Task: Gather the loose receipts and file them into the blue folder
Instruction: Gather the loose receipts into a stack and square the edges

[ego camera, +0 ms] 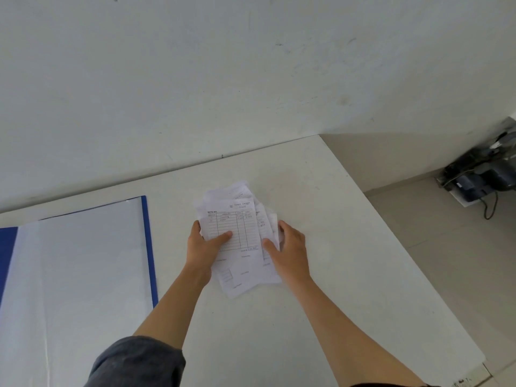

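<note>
A grey sleeve (139, 361) is seen at the lower edge, on the left arm. Both forearms are extended over the white worktop (321, 275). A stack of receipts (240, 241) is held between the hands, near the middle of the worktop. The left hand (205, 247) is closed on the stack's left edge, thumb pressed on the top sheet; its grip is on the receipts. The right hand (290, 252) is closed on the right edge, thumb on top, likewise gripping the receipts. The sheets are fanned unevenly, corners protruding at top and bottom. On the top sheet "NOTA NO." is printed above a ruled table; handwriting further up cannot be read.

The folder (148, 247) lies open at the left, well apart from the stack, its blue border visible around clear inner sleeves. Behind the worktop a white wall (251, 79) is noted. On the floor at the far right, dark equipment with cables (480, 177) is seen, type undetermined.
</note>
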`<state>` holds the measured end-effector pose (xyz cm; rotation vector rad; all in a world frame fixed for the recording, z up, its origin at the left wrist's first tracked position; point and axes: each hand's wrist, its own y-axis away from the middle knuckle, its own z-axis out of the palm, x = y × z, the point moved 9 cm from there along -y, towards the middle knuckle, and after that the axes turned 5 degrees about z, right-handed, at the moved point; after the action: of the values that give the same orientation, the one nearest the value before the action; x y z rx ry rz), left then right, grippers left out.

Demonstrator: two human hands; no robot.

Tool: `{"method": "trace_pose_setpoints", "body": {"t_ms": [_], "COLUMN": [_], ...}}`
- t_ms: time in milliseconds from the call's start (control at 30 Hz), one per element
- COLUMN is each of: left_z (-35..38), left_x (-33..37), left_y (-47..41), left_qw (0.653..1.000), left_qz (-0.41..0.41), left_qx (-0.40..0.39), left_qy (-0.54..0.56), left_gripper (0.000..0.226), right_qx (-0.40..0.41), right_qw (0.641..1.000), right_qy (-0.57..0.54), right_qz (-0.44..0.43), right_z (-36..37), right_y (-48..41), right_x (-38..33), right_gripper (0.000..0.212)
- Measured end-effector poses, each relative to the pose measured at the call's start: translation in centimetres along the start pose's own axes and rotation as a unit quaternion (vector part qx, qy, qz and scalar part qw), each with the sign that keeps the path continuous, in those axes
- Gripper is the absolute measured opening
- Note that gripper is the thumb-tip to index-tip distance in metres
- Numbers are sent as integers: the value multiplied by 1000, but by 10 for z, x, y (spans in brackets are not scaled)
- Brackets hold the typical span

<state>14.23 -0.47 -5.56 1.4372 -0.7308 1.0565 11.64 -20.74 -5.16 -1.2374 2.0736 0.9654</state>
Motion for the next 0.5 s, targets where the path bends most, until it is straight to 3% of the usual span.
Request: {"method": "trace_pose_setpoints", "body": {"t_ms": [100,267,500], "left_z": [-1,-4,-4], "left_x": [-3,4,2], "left_y": [-3,-6,-13], "left_qw": [1000,984,973], "left_qz": [-9,37,39], "left_qx": [-27,-60,-51], "left_qy": [-10,-162,-222], "left_gripper": [46,28,34], "right_qx": [-38,-44,7], "right_qw": [999,998,998], "right_qy": [-18,-26,-20], "right_qz": [2,31,52], "right_z": [8,7,-10], "right_y": [-2,-10,-20], "right_x": [-13,-6,-2], "right_gripper": [50,54,18]}}
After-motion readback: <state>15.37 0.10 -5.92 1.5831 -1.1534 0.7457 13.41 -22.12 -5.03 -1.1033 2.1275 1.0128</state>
